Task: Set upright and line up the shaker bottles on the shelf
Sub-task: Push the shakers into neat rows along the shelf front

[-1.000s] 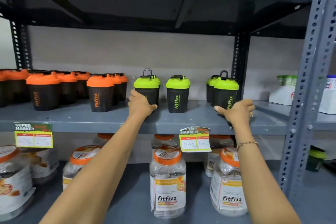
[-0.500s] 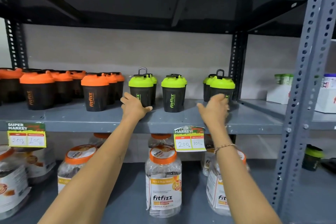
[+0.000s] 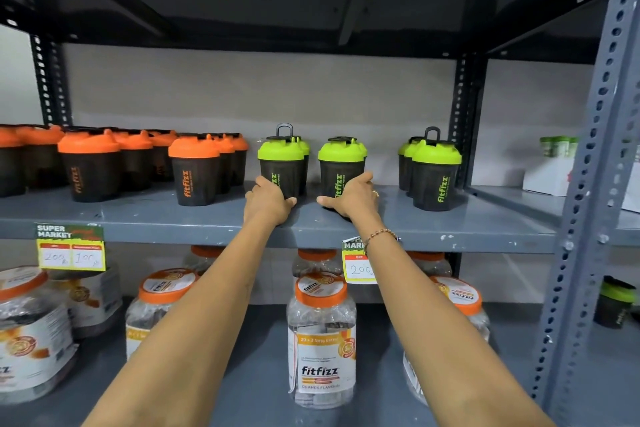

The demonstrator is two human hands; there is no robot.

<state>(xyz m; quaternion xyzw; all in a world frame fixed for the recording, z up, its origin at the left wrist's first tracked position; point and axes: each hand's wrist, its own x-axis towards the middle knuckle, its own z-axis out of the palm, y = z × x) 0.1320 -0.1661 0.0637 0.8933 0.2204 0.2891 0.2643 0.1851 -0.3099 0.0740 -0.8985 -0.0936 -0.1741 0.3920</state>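
Note:
Black shaker bottles stand upright on the grey middle shelf. Several with orange lids fill the left part. Green-lidded ones form three small groups to the right. My left hand wraps the base of the left green-lidded bottle. My right hand grips the base of the middle green-lidded bottle. A third group of green-lidded bottles stands apart at the right, near the rear post, with no hand on it.
Large clear jars with orange lids fill the shelf below. Yellow price tags hang on the shelf edge. A perforated grey upright bounds the right side, with white boxes beyond. Another shelf lies close overhead.
My right hand has left the right-hand group of green-lidded bottles and moved left onto the middle green-lidded bottle. My left hand stays on the left green-lidded bottle.

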